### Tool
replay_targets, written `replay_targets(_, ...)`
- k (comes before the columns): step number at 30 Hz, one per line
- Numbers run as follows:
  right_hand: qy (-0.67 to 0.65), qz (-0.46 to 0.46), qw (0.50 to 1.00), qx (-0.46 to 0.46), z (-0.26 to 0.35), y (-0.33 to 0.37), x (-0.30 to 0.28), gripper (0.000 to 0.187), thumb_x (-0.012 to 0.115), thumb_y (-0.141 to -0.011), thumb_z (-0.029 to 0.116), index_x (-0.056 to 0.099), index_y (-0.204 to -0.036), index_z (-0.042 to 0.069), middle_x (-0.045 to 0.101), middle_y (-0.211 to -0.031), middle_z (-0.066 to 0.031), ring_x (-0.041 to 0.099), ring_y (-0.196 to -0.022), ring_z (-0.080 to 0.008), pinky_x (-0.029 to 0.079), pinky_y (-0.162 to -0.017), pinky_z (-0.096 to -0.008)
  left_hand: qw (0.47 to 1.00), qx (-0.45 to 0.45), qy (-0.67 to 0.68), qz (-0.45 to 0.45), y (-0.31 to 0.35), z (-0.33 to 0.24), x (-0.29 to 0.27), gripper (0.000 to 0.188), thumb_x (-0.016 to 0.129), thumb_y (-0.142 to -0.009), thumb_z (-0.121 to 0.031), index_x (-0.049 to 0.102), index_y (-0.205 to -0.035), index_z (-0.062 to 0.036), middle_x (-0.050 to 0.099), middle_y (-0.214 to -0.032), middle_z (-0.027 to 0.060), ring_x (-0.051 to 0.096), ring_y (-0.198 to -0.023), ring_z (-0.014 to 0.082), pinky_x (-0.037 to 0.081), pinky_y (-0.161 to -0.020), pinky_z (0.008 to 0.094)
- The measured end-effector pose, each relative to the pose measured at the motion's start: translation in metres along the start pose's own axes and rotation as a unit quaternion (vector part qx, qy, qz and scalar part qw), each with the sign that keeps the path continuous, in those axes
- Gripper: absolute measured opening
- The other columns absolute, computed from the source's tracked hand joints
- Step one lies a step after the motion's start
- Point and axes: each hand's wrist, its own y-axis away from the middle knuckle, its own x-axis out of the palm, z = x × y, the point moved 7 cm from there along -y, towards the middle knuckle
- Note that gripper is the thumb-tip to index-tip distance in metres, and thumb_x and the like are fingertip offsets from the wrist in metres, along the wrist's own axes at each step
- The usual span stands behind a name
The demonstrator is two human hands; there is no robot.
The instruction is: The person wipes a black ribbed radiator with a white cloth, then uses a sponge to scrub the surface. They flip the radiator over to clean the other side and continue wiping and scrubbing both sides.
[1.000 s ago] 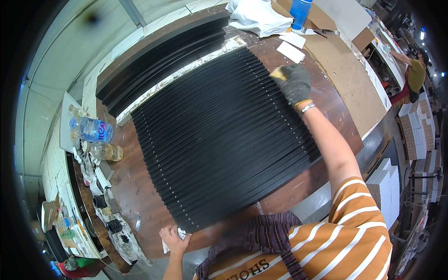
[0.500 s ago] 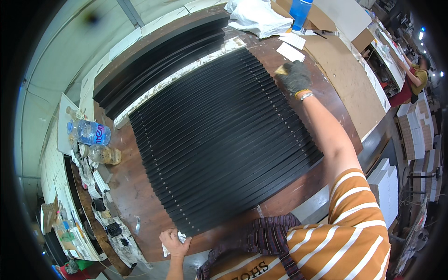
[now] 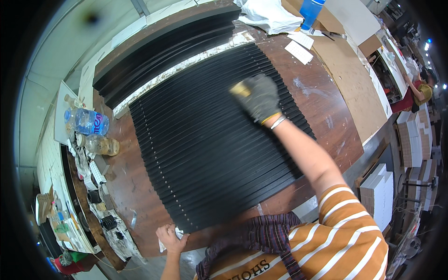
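Note:
Black strips (image 3: 200,154) lie side by side on the brown table, with rows of small pale dots near both ends. Over their upper right part is my right hand (image 3: 261,97) in a dark grey glove, its fingers closed round a small tan sponge-like pad (image 3: 241,89). At the near left corner of the strips, my bare left hand (image 3: 170,239) is closed on a crumpled white cloth (image 3: 179,232) at the table's front edge. A whitish bar (image 3: 186,67) runs along the far end of the strips.
Behind the bar stand stacked black boards (image 3: 163,51). Plastic bottles (image 3: 91,122) are at the left, above a stained cloth strip with small tools. White plastic (image 3: 270,16), a blue bottle (image 3: 311,11) and cardboard (image 3: 345,79) lie at the far right. A co-worker (image 3: 417,91) is beyond.
My right hand has moved left and slightly nearer with the pad, from the strips' right edge onto the strips. My left hand has stayed nearly in place.

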Motion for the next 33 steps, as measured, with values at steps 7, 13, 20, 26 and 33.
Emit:
replay_targets(7, -0.203, 0.162, 0.955, -0.141, 0.248, 0.066, 0.056, 0.026, 0.074, -0.078, 0.036, 0.071, -0.089, 0.012, 0.065, -0.096, -0.0097, 0.062, -0.094, -0.0287, 0.048, -0.084, -0.0451, 1.0, -0.002, 0.001, -0.005, -0.002, -0.003, -0.004, 0.066, 0.082, -0.067, -0.051, 0.061, -0.114, -0.0099, 0.056, -0.106, 0.0121, 0.052, -0.097, 0.0364, 0.039, -0.085, 0.0512)
replay_targets(13, -0.236, 0.155, 0.928, -0.242, 0.311, 0.096, 0.061, 0.02, 0.068, -0.082, 0.03, 0.071, -0.089, 0.011, 0.064, -0.1, -0.0127, 0.061, -0.098, -0.0308, 0.046, -0.087, -0.0453, 1.0, -0.009, 0.008, -0.014, -0.005, -0.006, -0.008, 0.064, 0.087, -0.062, -0.041, 0.062, -0.111, -0.0098, 0.058, -0.105, 0.0118, 0.053, -0.097, 0.0358, 0.04, -0.085, 0.0503)
replay_targets(20, -0.017, 0.08, 0.996, -0.044, 0.122, 0.014, 0.027, 0.027, 0.075, -0.084, 0.037, 0.076, -0.094, 0.012, 0.067, -0.099, -0.0102, 0.063, -0.095, -0.0296, 0.051, -0.081, -0.0422, 1.0, -0.013, 0.018, -0.017, -0.007, -0.005, -0.009, 0.065, 0.089, -0.058, -0.04, 0.064, -0.109, -0.0095, 0.059, -0.105, 0.0109, 0.055, -0.098, 0.0351, 0.04, -0.086, 0.0493)
replay_targets(26, -0.102, 0.102, 0.984, -0.109, 0.143, 0.041, 0.006, 0.036, 0.081, -0.079, 0.036, 0.076, -0.106, 0.012, 0.065, -0.106, -0.0086, 0.061, -0.104, -0.0288, 0.05, -0.09, -0.0432, 1.0, -0.018, 0.016, -0.018, -0.006, -0.004, -0.007, 0.066, 0.091, -0.057, -0.04, 0.065, -0.11, -0.0108, 0.059, -0.106, 0.0103, 0.055, -0.099, 0.0342, 0.04, -0.087, 0.0494)
replay_targets(33, -0.009, 0.024, 0.998, -0.055, 0.133, 0.031, 0.005, 0.025, 0.078, -0.079, 0.024, 0.076, -0.103, 0.014, 0.067, -0.105, -0.0067, 0.061, -0.106, -0.0292, 0.05, -0.091, -0.0421, 0.999, -0.022, 0.023, -0.016, -0.006, -0.004, -0.009, 0.064, 0.093, -0.057, -0.04, 0.065, -0.108, -0.0117, 0.059, -0.105, 0.0089, 0.055, -0.1, 0.0328, 0.04, -0.087, 0.0488)
